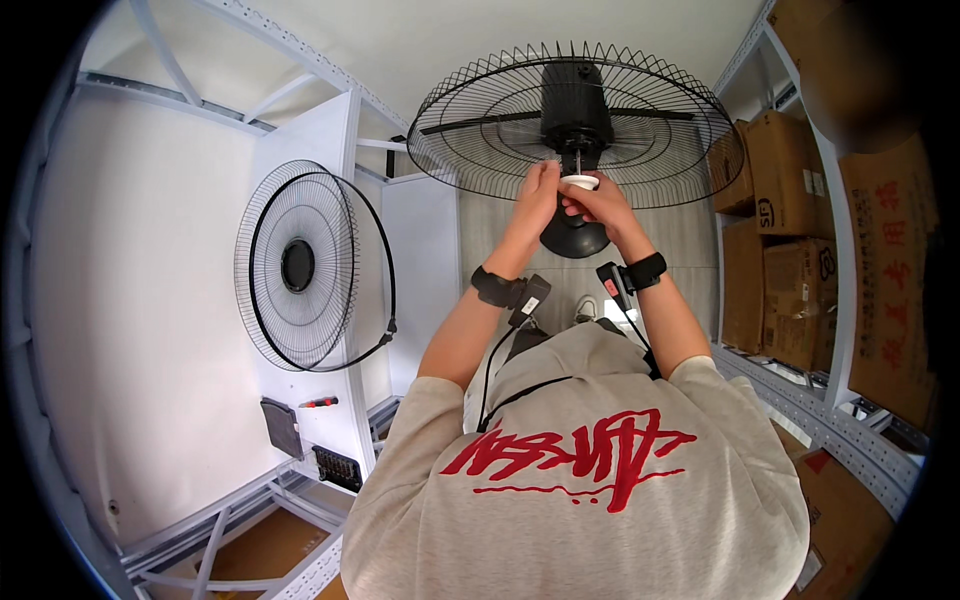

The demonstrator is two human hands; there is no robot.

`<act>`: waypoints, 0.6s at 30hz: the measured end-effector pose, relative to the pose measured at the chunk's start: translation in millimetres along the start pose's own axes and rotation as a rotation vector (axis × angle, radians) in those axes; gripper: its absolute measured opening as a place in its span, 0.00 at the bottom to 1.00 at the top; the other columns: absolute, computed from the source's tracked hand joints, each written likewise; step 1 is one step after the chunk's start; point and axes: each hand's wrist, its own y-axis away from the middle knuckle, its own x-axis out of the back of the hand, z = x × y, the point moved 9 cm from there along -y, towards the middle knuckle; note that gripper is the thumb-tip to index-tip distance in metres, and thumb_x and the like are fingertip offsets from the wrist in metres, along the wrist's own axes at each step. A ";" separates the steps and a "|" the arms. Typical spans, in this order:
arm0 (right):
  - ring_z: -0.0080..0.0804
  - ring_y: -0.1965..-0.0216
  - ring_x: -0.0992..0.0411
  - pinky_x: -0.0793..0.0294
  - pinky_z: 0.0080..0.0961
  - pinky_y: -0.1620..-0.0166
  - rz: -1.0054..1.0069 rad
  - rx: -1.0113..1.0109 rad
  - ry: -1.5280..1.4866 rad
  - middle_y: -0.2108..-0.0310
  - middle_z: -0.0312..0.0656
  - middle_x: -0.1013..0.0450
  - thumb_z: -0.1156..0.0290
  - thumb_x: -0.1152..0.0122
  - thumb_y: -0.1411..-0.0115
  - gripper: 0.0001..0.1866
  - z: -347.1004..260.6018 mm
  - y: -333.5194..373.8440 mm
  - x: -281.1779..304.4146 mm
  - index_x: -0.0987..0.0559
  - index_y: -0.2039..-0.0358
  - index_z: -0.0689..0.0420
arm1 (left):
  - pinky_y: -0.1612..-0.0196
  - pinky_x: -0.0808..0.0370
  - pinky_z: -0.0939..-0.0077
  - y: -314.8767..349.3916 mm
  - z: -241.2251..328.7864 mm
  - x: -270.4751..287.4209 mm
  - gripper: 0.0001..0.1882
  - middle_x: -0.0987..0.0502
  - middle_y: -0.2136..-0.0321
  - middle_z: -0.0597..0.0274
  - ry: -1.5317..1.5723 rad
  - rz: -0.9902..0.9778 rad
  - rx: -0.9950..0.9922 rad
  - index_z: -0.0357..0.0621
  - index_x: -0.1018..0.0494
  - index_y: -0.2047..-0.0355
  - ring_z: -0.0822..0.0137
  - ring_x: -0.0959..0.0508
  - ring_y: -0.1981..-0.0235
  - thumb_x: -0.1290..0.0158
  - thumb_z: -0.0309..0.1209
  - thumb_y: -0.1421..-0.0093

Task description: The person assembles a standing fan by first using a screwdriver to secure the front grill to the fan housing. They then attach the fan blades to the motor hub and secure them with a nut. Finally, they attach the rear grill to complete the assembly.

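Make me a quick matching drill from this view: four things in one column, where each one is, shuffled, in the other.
Things
1. White round piece
2. Loose fan grille
3. Cardboard boxes
4. Small red-and-black item

Places
A. Stacked in the rack on the right
B. On the left side, beside a dark flat slab
C. At the fingers of the right hand
D. On the left side, with a black hoop around or across it

Pairs: 1-C, 2-D, 3-A, 4-B
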 end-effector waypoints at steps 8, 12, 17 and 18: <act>0.17 0.75 0.25 0.33 0.12 0.75 0.018 0.020 -0.003 0.72 0.35 0.23 0.58 0.32 0.48 0.32 6.4 -5.6 0.7 0.32 0.50 0.65 | 0.51 0.35 0.75 -10.2 -27.9 -9.4 0.26 0.28 0.61 0.65 0.102 -0.069 0.126 0.39 0.36 0.44 0.72 0.31 0.60 0.59 0.48 0.31; 0.14 0.76 0.26 0.35 0.11 0.76 0.018 -0.017 0.023 0.70 0.33 0.23 0.62 0.36 0.45 0.23 -2.0 3.1 -3.1 0.30 0.52 0.60 | 0.50 0.35 0.76 -9.8 -31.1 -11.9 0.26 0.28 0.62 0.66 0.159 -0.101 0.132 0.38 0.36 0.44 0.73 0.31 0.60 0.59 0.47 0.31; 0.14 0.76 0.26 0.36 0.10 0.77 0.038 0.036 0.014 0.71 0.32 0.23 0.61 0.35 0.45 0.23 -2.9 4.7 -2.7 0.29 0.54 0.59 | 0.52 0.35 0.77 0.0 -8.7 1.1 0.24 0.28 0.63 0.66 0.067 0.056 0.001 0.37 0.32 0.47 0.74 0.30 0.60 0.58 0.45 0.32; 0.14 0.76 0.26 0.36 0.10 0.77 0.040 0.032 0.014 0.72 0.32 0.24 0.61 0.35 0.45 0.23 -1.9 4.3 -2.5 0.29 0.54 0.59 | 0.53 0.35 0.78 1.8 -0.9 1.6 0.23 0.28 0.63 0.66 0.065 0.061 -0.036 0.38 0.32 0.48 0.74 0.30 0.60 0.57 0.45 0.32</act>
